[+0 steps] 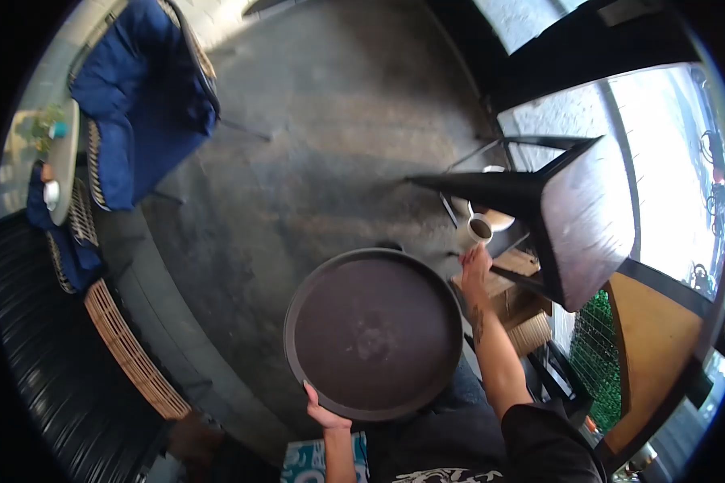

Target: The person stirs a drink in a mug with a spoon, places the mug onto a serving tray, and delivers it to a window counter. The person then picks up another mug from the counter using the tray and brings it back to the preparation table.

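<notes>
A large round dark brown serving tray (370,310) with a raised rim is held level in front of my body. My left hand (324,409) grips its near left edge, thumb over the rim and the other fingers partly hidden below. Out to the right, my right hand (476,261) is closed on a light-coloured cup (477,233) with dark liquid or residue inside. The cup is beside a black-legged stool, close to a pale round piece (498,216) partly hidden behind it. Only faint pale marks show on the tray's surface.
The black-legged stool with a shiny seat (584,225) stands at right, near wooden boxes (519,306). A blue cushioned chair (149,105) and a small round table (66,161) are at upper left. A slatted wooden bench (129,346) runs along the left.
</notes>
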{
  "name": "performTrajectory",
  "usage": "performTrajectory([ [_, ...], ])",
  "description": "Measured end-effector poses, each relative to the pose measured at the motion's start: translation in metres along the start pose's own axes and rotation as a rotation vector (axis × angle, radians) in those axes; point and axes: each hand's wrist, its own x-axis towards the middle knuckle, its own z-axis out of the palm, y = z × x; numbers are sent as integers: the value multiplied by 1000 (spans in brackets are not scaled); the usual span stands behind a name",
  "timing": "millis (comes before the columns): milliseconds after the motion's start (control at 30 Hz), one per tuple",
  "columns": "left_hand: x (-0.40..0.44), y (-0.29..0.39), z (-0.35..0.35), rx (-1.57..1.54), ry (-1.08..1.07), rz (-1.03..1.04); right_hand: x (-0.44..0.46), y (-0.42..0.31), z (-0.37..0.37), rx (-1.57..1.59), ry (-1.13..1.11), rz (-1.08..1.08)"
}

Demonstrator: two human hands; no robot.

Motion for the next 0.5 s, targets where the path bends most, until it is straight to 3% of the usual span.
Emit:
performTrajectory([
  [100,13,-22,-37,-45,-9,-135,66,16,4,-81,133,-32],
  [133,13,3,-46,-62,26,-176,68,18,13,-125,239,-29],
  [333,28,-13,-94,-10,142,-303,175,6,-3,-345,568,202],
  [500,32,3,-100,12,54,-370,193,-13,-13,-542,659,271],
])
